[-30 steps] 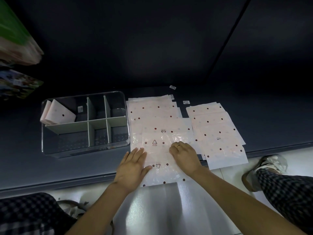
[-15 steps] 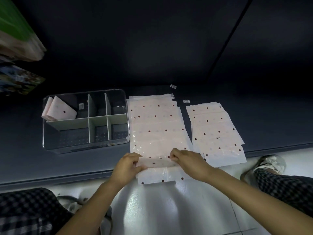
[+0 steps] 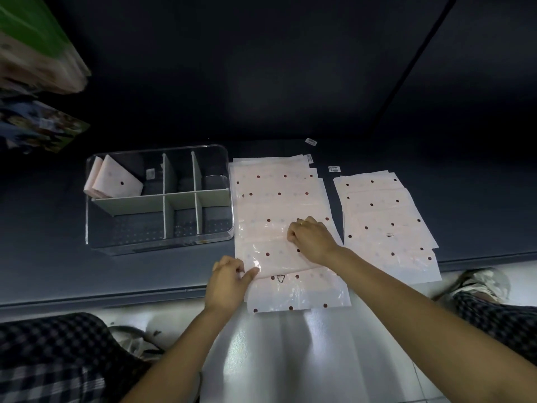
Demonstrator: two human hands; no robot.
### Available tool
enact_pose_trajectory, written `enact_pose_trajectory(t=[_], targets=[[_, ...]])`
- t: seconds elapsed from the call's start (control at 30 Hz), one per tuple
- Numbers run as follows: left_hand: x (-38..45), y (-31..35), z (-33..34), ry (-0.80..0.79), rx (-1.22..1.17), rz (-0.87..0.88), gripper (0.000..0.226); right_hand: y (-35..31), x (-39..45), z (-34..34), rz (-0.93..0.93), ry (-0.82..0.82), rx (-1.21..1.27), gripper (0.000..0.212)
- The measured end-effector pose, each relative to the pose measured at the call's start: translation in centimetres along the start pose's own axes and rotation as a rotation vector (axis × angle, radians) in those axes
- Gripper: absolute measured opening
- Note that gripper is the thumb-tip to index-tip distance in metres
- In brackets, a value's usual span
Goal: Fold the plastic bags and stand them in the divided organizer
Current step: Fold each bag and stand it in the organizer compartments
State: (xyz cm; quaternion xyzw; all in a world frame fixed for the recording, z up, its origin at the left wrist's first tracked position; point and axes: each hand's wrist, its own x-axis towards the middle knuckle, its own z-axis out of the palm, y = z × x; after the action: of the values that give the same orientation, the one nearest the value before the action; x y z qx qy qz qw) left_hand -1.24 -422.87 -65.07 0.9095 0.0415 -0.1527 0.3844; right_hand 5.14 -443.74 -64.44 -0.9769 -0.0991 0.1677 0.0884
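A pink plastic bag [image 3: 277,255] with dark red dots lies on top of a stack of the same bags [image 3: 276,184] on a dark shelf. Its near part is folded over, away from me. My right hand [image 3: 312,238] has its fingers curled and pinches the folded-over edge near the bag's middle. My left hand [image 3: 229,282] pinches the bag's left side at the crease. To the left stands the clear divided organizer [image 3: 159,247]; two folded bags [image 3: 116,183] lean in its back left compartment. The other compartments hold nothing.
A second stack of dotted bags [image 3: 383,216] lies to the right. Small labels [image 3: 311,141] sit behind the stacks. The near end of the middle stack overhangs the shelf's front edge [image 3: 116,299]. Packaged goods [image 3: 37,53] hang at upper left. A shoe [image 3: 479,282] rests on the floor at right.
Both hands went from pressing the bag flat to lifting its near edge. My right hand has since carried that edge away from me; my left hand has moved to the crease.
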Motion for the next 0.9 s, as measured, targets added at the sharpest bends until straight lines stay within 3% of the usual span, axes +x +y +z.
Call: enact_pose_trajectory(t=[0.1, 0.17, 0.23, 0.33, 0.47, 0.67, 0.73, 0.83, 0.9], targets=[[-1.3, 1.3, 0.7, 0.248, 0.066, 0.056, 0.025, -0.1, 0.0, 0.2, 0.026, 0.002, -0.004, 0.023], [-2.1, 2.0, 1.6, 0.317, 0.179, 0.252, 0.030, -0.2, 0.1, 0.1, 0.038, -0.004, -0.007, 0.023], [-2.2, 2.3, 2.6, 0.171, 0.313, 0.455, 0.043, -0.3, 0.2, -0.1, 0.045, -0.016, -0.017, 0.022], [-1.1, 1.7, 3.3, -0.069, 0.656, 0.532, 0.073, -0.4, 0.3, -0.3, 0.054, -0.032, -0.021, 0.023], [-0.2, 0.3, 3.5, -0.155, 0.811, 0.507, 0.079, -0.5, 0.5, -0.6, 0.072, -0.068, -0.021, 0.020], [0.1, -0.4, 3.4, -0.203, 0.838, 0.527, 0.076, -0.7, 0.4, -0.4, 0.111, -0.047, 0.029, 0.019], [0.2, -0.4, 3.4, -0.204, 0.838, 0.533, 0.075, -0.9, 0.0, -0.2, 0.102, 0.037, 0.028, 0.017], [0.1, -0.3, 3.6, -0.205, 0.844, 0.526, 0.077, -1.8, -2.0, 0.9, 0.022, 0.344, 0.115, 0.025], [0.2, -0.2, 3.7, -0.217, 0.850, 0.518, 0.078, -3.0, -3.7, 2.0, -0.076, 0.374, 0.255, 0.035]])
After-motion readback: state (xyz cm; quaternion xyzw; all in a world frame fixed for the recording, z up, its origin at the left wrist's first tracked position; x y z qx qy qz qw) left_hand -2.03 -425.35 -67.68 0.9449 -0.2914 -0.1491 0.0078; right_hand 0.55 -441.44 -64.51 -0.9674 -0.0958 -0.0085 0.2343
